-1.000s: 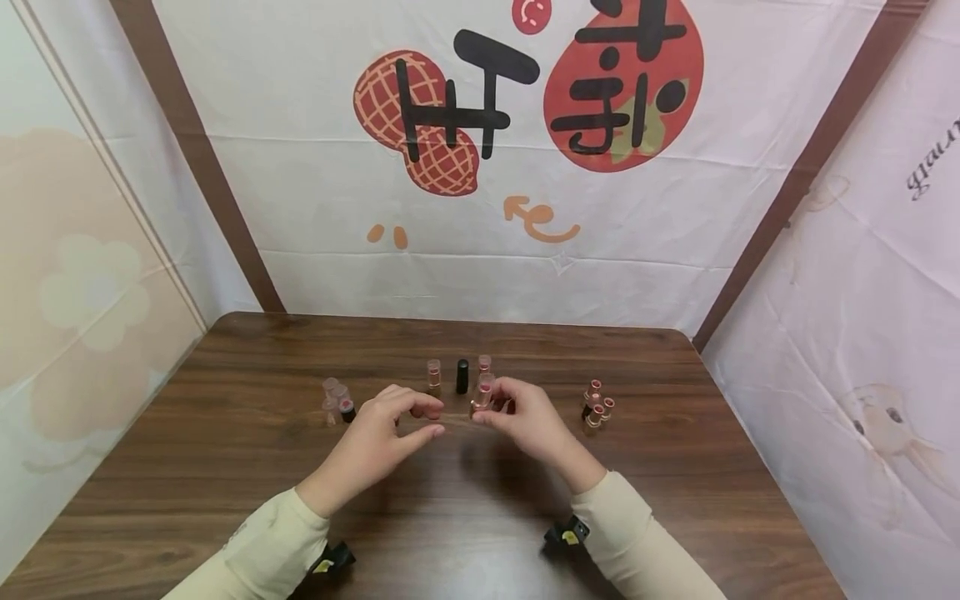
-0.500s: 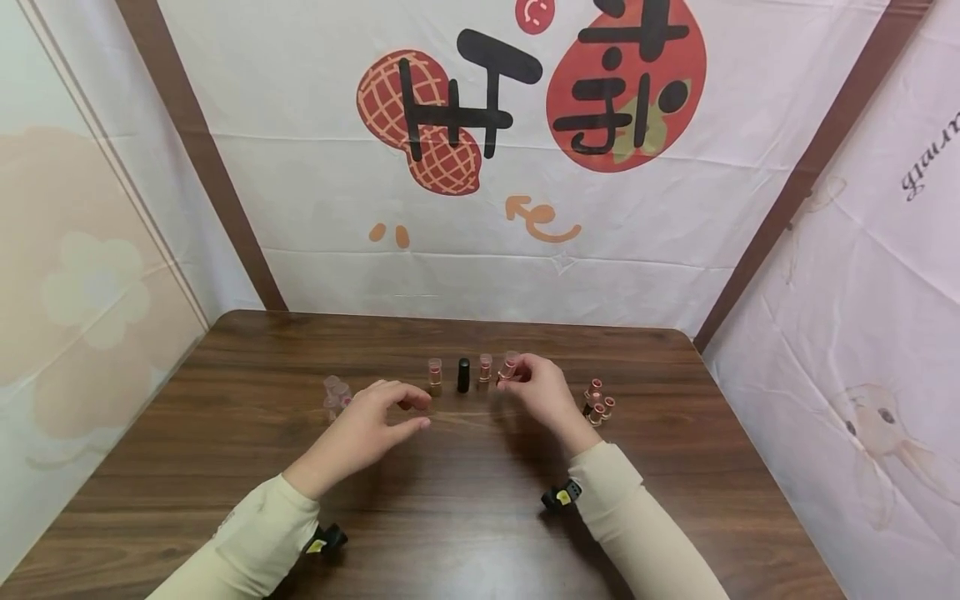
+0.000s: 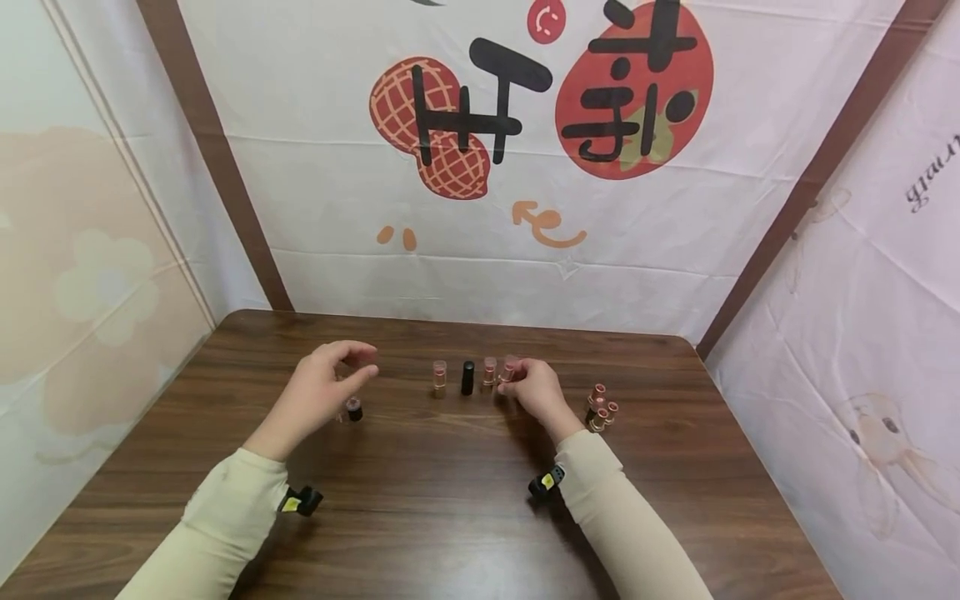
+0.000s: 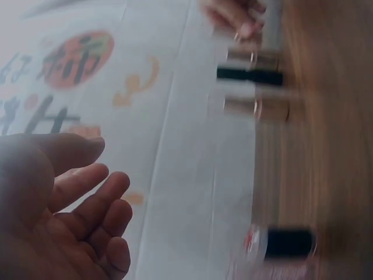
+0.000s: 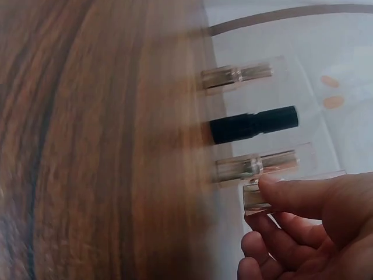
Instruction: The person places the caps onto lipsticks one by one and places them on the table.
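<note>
A tube (image 3: 509, 367) is pinched by the right hand (image 3: 539, 392); its nine-o'clock neighbour (image 3: 490, 372), perhaps touching, could be toppled by a nudge. The loosely curved left hand (image 3: 318, 383) is empty.

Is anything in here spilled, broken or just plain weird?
Nothing looks spilled or broken. The solid black tube is the odd one out: it stands in a row with clear-topped tubes. Also, the big writing on the wall cloth looks sideways in the head view.

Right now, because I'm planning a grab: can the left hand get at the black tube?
Likely yes: the left hand looks empty; a clear-topped tube stands between it and the black tube, but its front looks free.
</note>
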Motion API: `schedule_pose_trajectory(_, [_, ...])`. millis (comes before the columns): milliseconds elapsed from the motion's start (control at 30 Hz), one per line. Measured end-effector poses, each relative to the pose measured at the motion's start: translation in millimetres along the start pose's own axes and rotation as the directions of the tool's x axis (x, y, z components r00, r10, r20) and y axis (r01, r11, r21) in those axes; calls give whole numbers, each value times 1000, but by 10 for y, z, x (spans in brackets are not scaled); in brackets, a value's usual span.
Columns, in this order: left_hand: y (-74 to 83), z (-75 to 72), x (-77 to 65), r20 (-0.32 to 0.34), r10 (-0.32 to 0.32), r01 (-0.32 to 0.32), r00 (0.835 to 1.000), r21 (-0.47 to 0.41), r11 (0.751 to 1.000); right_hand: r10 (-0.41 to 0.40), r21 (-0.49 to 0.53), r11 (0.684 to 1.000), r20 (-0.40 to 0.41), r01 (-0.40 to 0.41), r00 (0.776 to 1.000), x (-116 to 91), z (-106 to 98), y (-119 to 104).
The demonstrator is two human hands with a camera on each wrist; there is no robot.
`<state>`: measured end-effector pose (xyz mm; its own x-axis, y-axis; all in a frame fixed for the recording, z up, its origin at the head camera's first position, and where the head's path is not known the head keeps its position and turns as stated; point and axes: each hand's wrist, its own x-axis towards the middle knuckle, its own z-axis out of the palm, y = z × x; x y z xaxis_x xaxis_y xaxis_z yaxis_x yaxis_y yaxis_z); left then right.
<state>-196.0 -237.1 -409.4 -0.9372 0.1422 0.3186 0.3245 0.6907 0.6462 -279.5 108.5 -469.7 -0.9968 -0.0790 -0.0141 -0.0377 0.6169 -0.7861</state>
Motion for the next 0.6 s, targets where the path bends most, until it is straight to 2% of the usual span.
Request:
schedule_pose_trajectory(167, [-253, -178, 55, -13, -7, 7, 1000, 46, 999, 27, -49, 998, -6, -27, 1000, 51, 37, 60])
schedule_pose_trajectory(300, [-452, -289, 69, 26, -53, 51, 998, 68, 996, 32, -62, 998, 0, -32, 1000, 76, 54, 72])
schedule_pose_trajectory(433, [-587, -344, 69, 81, -109, 103, 991, 76, 992, 44, -76, 996, 6, -43, 999, 89, 71, 55])
schedule_pose_trajectory(600, [-676, -356, 55, 121, -152, 141, 981, 94, 986, 57, -123, 991, 8, -55, 998, 87, 85, 26])
